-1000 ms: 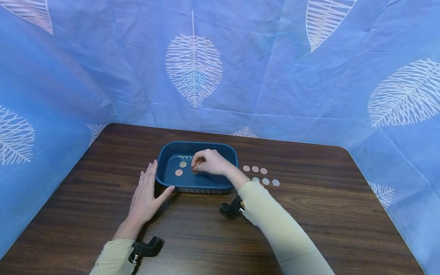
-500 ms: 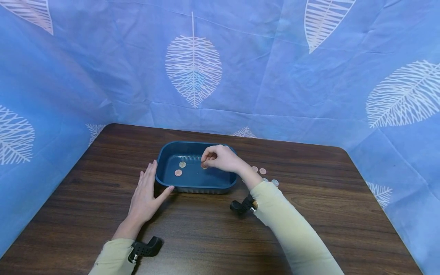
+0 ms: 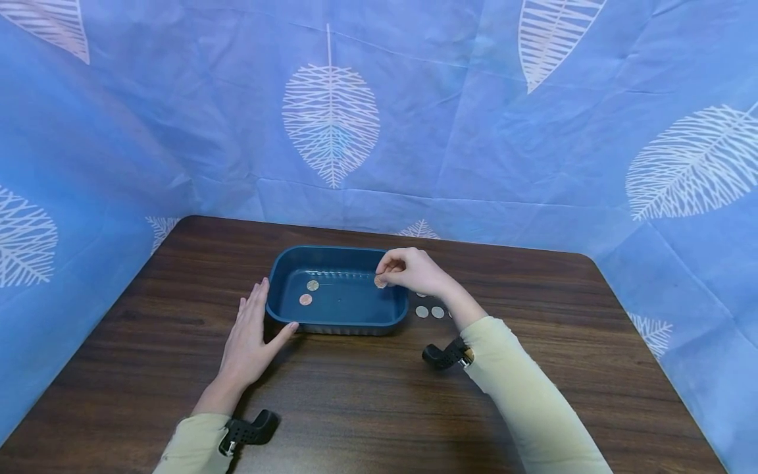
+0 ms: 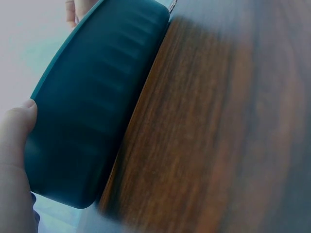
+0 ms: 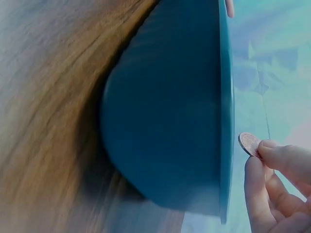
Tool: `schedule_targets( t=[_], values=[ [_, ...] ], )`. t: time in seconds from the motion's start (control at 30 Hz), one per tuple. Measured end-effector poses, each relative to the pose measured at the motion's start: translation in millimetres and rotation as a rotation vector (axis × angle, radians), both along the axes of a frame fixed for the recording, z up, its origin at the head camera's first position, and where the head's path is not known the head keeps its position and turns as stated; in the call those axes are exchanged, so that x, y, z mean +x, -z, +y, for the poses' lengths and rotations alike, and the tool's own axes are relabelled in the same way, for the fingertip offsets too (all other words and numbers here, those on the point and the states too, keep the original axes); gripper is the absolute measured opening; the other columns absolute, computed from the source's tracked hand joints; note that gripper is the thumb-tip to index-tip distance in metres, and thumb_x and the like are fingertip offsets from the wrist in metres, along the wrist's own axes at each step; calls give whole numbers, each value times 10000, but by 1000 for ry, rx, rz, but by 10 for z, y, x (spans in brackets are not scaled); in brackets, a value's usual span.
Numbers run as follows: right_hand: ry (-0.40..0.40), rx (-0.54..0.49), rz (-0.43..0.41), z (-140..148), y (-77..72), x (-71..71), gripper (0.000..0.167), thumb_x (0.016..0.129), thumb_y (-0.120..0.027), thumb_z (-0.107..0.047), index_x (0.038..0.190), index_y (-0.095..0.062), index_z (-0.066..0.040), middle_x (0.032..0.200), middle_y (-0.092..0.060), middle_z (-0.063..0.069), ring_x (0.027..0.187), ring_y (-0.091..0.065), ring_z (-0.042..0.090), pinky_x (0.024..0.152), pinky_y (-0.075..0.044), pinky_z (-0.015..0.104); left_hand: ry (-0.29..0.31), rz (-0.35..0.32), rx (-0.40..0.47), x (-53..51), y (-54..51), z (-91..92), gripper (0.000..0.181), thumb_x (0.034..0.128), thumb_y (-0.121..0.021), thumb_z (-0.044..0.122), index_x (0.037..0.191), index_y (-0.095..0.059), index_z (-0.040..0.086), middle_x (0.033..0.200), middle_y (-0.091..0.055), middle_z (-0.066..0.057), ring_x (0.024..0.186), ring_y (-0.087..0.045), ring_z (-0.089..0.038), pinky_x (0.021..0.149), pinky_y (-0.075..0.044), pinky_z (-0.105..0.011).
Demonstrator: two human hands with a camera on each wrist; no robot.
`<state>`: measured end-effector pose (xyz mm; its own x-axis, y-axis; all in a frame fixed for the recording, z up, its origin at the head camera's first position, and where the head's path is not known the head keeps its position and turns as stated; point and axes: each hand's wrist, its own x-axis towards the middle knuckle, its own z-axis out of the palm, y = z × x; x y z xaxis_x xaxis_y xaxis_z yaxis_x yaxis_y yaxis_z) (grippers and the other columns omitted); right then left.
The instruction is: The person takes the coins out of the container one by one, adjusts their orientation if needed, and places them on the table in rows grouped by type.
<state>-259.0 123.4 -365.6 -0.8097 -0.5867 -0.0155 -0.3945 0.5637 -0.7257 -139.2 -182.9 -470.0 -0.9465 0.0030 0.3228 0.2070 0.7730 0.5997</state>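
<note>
A copper-coloured coin (image 3: 380,282) is pinched between the thumb and forefinger of my right hand (image 3: 417,271), above the right end of a dark blue container (image 3: 337,328). In the right wrist view the coin (image 5: 250,144) stands just past the container's rim. My left hand (image 3: 251,336) rests against the container's left front corner with its fingers straight. The left wrist view shows its thumb (image 4: 18,121) touching the container's wall. Inside the container lie a yellowish coin (image 3: 312,285) and a copper-coloured coin (image 3: 305,299), apart from each other.
Silvery coins (image 3: 437,312) lie in a row on the brown wooden table (image 3: 355,388), right of the container. More coins there are partly hidden by my right hand and wrist. A blue cloth (image 3: 432,131) with white leaf prints hangs behind the table.
My right hand has lifted the copper-coloured coin from the container's middle and carried it right, to above the right rim. My left hand has stayed in place.
</note>
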Motion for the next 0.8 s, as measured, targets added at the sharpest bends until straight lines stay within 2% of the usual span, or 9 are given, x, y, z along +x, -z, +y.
schedule_targets(
  t=[0.23, 0.43, 0.57, 0.8],
  values=[
    [69, -29, -19, 224, -14, 20, 111, 933, -621, -165, 986, -695, -102, 897, -664, 27, 793, -638, 190, 643, -490, 347, 3, -2, 5, 2, 11, -8, 888, 885, -623, 475, 1541, -139, 123, 1572, -190, -126, 1430, -158, -342, 1153, -90, -485],
    [115, -2, 19, 415, -10, 24, 111, 933, -611, -161, 985, -696, -114, 899, -665, 18, 785, -611, 174, 719, -485, 361, 2, 10, -1, -8, 7, -23, 890, 881, -627, 479, 1536, -154, 103, 1574, -185, -119, 1430, -160, -337, 1150, -108, -491],
    [143, 10, 32, 555, 21, 18, 106, 930, -615, -156, 979, -698, -111, 888, -661, 15, 777, -605, 178, 716, -484, 359, 1, 5, -1, -5, -7, -26, 895, 881, -622, 489, 1536, -150, 103, 1574, -183, -121, 1431, -157, -336, 1153, -101, -482],
    [197, 11, -6, 820, 95, 45, 126, 934, -616, -165, 987, -694, -82, 896, -666, 48, 786, -618, 251, 694, -484, 360, -5, -2, -15, -12, -16, -24, 900, 877, -622, 495, 1532, -161, 84, 1570, -189, -133, 1429, -162, -341, 1155, -97, -474]
  ],
)
